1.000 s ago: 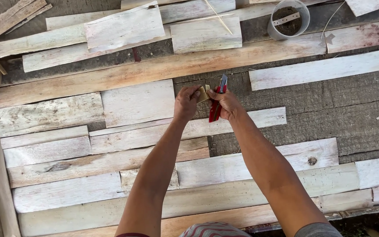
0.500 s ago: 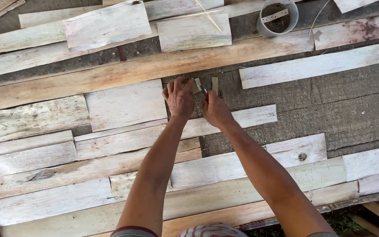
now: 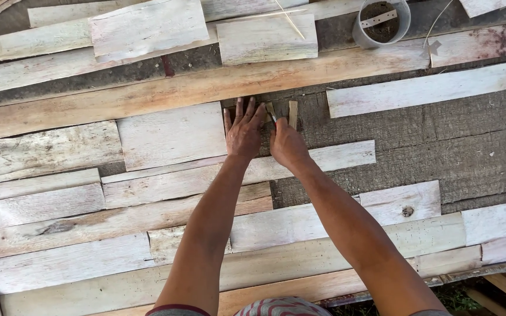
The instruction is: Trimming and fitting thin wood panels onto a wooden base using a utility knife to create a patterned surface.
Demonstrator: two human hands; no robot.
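Head view: my left hand [image 3: 243, 131] lies flat, fingers apart, on dark rough wood [image 3: 440, 134]; my right hand [image 3: 288, 143] fingers pinch a thin metal tool [image 3: 273, 118] beside small pale wood strips [image 3: 292, 114].

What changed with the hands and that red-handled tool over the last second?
The left hand went from curled beside the tool to lying flat, fingers spread, on the dark board. The right hand turned over, so the red handles that stood out a second ago are now hidden in its grip; only a metal tip shows between two small wood pieces. The pale planks and grey container lie as before.
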